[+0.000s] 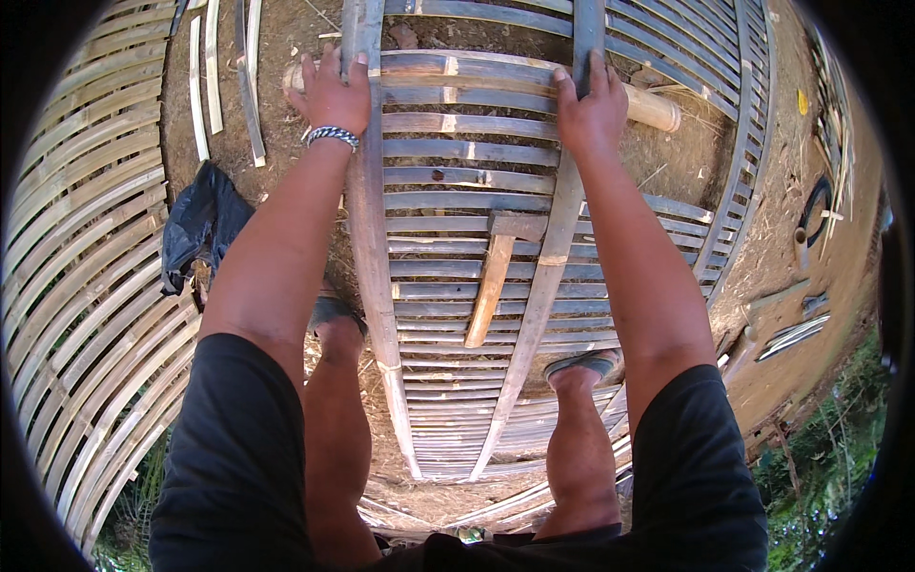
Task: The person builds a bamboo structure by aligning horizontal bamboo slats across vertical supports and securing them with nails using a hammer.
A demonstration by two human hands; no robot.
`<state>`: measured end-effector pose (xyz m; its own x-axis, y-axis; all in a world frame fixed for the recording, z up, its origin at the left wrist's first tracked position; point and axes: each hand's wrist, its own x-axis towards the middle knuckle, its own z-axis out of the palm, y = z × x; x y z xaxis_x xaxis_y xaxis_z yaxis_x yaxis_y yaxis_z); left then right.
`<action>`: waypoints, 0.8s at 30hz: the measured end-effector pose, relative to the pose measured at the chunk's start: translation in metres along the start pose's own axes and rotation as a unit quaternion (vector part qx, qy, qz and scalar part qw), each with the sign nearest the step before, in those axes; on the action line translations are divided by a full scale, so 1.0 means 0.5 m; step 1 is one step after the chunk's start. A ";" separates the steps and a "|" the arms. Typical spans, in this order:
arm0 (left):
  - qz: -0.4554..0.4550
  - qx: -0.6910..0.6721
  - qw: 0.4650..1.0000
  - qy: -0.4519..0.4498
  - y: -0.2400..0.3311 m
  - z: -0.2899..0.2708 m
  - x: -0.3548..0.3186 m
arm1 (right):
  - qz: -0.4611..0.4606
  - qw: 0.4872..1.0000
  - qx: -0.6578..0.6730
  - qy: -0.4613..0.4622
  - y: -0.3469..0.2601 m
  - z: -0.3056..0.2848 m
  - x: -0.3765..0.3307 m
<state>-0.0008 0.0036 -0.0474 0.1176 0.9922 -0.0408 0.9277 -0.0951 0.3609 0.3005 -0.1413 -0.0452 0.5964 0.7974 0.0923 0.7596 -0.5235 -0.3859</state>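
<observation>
A slatted bamboo panel (448,174) lies before me, with two long rails running away from my legs. At the far part, my left hand (335,100) grips the left bamboo rail (366,238), thumb along its inner side. My right hand (593,112) is closed around the right bamboo rail (551,257), its thumb on the inner side. Both hands are where a thick round bamboo pole (653,109) passes crosswise beneath the rails; their undersides are hidden. Between the rails, a hammer-like tool with a wooden handle (490,291) and dark head rests on the slats.
Another slatted bamboo panel (91,219) curves along the left, beside a black plastic bag (202,221). Loose bamboo strips (212,71) lie at the far left. On the right are a dark rail (732,162), a black ring (816,208) and more strips (793,337) on bare soil.
</observation>
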 end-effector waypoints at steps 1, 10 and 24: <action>-0.004 -0.011 1.000 -0.003 0.005 -0.002 -0.003 | 0.016 1.000 0.012 0.013 0.005 0.010 0.005; -0.069 -0.010 0.977 -0.200 0.015 -0.077 0.036 | 0.067 0.998 -0.001 -0.023 0.006 0.025 0.003; -0.060 -0.026 0.980 -0.187 -0.009 -0.061 0.057 | 0.023 0.990 0.015 -0.139 -0.025 -0.038 -0.002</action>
<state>-0.0124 0.0346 -0.0217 0.1398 0.8966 -0.4202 0.9249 0.0334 0.3788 0.2953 -0.1413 -0.0230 0.5325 0.8270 -0.1805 0.7230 -0.5553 -0.4110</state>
